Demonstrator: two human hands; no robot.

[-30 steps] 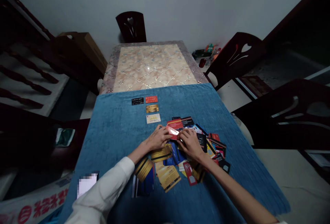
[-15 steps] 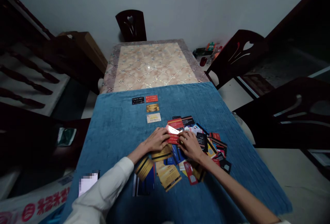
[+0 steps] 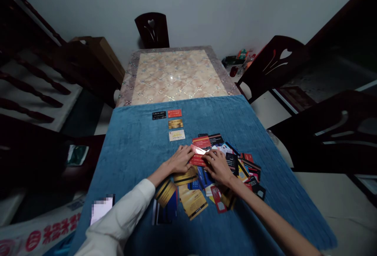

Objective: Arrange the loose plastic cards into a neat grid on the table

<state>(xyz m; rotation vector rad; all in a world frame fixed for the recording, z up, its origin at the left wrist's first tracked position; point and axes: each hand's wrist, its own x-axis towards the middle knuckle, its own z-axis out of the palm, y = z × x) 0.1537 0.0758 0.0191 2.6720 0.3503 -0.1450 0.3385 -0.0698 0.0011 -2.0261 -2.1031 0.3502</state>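
a pale wall (image 3: 229, 8) backs a table (image 3: 176, 67) whose near part lies under a blue cloth (image 3: 132, 150), and at the near left a bag (image 3: 44, 228) carries large red characters too blurred to read. in this head view the left hand (image 3: 182, 159) and right hand (image 3: 218, 165) have their fingers closed on the left and right ends of a red card (image 3: 197, 159), over the heap of loose cards (image 3: 193, 205), its print partly lost in glare. farther left, a black card (image 3: 159, 115) sits beside an orange-red card (image 3: 174, 113), with a gold card (image 3: 176, 123) and a white card (image 3: 176, 135) lined up nearer, their lettering too small to read.
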